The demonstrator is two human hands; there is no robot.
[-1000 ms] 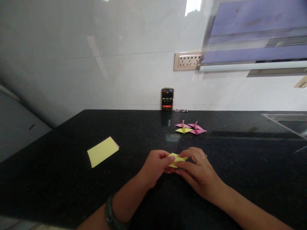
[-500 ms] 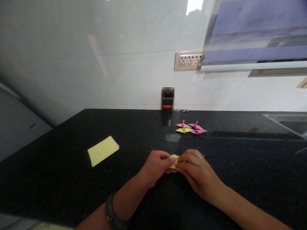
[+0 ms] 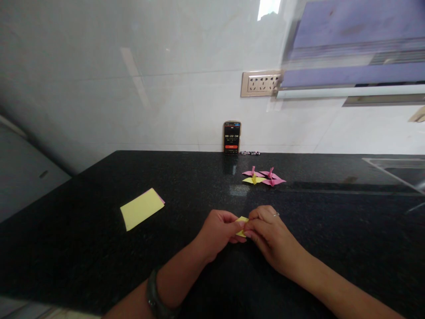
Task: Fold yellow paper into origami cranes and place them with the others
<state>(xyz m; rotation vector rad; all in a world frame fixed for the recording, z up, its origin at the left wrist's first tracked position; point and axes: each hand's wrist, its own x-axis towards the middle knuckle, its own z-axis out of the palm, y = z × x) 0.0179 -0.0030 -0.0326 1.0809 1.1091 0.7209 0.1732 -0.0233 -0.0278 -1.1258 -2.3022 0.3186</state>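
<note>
A small folded piece of yellow paper (image 3: 241, 219) is held between my two hands above the dark countertop. My left hand (image 3: 222, 228) pinches its left side, thumb on top and fingers underneath. On the other side, my right hand (image 3: 267, 230) has its fingertips closed on the paper's right edge, hiding much of it. Beyond my hands stand folded paper cranes: a yellow crane (image 3: 254, 179) at the front left and pink cranes (image 3: 272, 180) beside and behind it. Off to the left lies a stack of yellow paper sheets (image 3: 142, 209), with a pink edge peeking out.
A phone (image 3: 231, 137) showing a running timer leans against the tiled wall, a beaded strap (image 3: 250, 153) beside it. A sink edge (image 3: 392, 175) lies at the right of the black countertop (image 3: 186, 177). Sockets (image 3: 263, 83) and a purple panel (image 3: 348, 35) are on the wall.
My right hand's fingers have drawn in more tightly on the paper's right side and shifted slightly. My left hand keeps its pinch. The cranes and sheets stay in place.
</note>
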